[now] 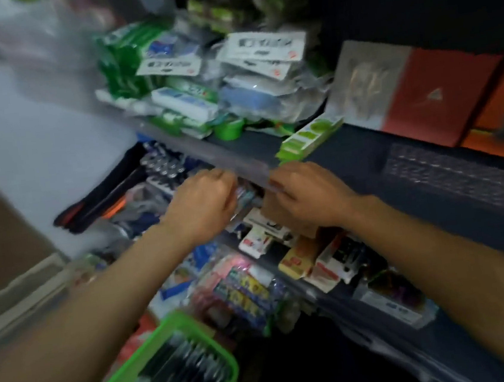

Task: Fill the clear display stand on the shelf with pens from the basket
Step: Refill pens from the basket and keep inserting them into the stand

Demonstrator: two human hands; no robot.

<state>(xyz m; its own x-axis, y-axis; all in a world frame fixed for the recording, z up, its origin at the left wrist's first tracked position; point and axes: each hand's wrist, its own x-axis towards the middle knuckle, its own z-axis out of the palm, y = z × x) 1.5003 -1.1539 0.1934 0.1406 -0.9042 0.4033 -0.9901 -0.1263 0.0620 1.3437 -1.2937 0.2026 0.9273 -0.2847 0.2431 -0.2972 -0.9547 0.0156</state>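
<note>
Both of the person's bare arms reach forward into a crowded shop shelf, and the picture is blurred throughout. The left hand (204, 203) sits under the front edge of the upper shelf (235, 158), its fingers curled inward around something small and glossy at its fingertips; the blur does not let me say what that item is, nor whether the grip is truly closed on it. The right hand (307, 197) lies just beside the left, knuckles up, fingers bent down against a brown cardboard box (281, 218) on the lower shelf; whether that grip holds the box or only rests on it cannot be told. The green basket (178, 326) stands at the bottom of the view, near the left forearm and well apart from both hands, and it is loaded with dark pens (183, 375) lying packed side by side. A clear display stand cannot be made out with any certainty among the goods between the hands. On the upper shelf, green and white packets (185, 101) are heaped in a pile, with a green and white carton (310, 138) lying tilted at the shelf edge. Small red and white boxes (257, 241) and a yellow box (298, 260) crowd the lower shelf below the hands.
</note>
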